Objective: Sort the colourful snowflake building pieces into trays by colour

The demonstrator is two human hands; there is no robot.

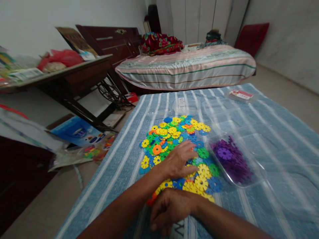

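The left hand is lying palm-down, fingers spread wide, on a heap of flat, toothed plastic discs in yellow, blue, green and orange, stretching from near to far across the ribbed blue striped cloth. The right hand is curling narrow nearer; its contents are hidden. Right, a clear plastic tray is holding purple discs.
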